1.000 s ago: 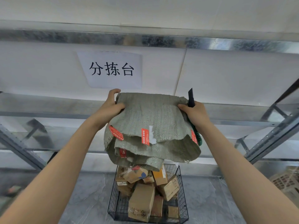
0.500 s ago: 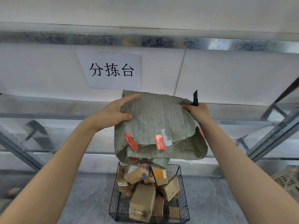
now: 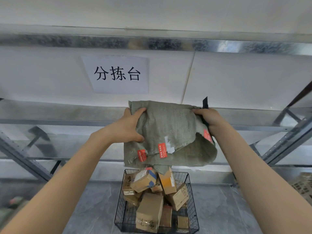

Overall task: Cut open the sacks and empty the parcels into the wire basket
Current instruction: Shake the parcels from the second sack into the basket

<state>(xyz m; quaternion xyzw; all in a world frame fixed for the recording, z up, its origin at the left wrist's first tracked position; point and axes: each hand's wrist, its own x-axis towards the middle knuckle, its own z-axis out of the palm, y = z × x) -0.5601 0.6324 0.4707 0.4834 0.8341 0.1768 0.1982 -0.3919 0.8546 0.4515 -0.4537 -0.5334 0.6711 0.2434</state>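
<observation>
A limp grey-green woven sack [image 3: 168,130] with red stickers hangs upside down above the black wire basket [image 3: 191,190]. My left hand [image 3: 128,127] grips the sack's upper left edge, fingers curled into the cloth. My right hand [image 3: 208,118] grips the upper right corner together with a black cutter [image 3: 205,103] whose tip sticks up above the fist. Several cardboard parcels [image 3: 149,211] lie heaped in the basket, piled above its rim. The sack's open mouth faces down toward them.
Galvanised metal shelving [image 3: 285,142] runs behind and to both sides, with diagonal braces at left and right. A paper sign [image 3: 117,75] is fixed to the white wall. The grey tiled floor [image 3: 94,208] surrounds the basket. A pale crate [image 3: 302,186] sits at the right edge.
My left hand went from lying flat on the sack to gripping its upper left edge, bunching the cloth. The sack shifted slightly right and its folds hang lower over the parcels.
</observation>
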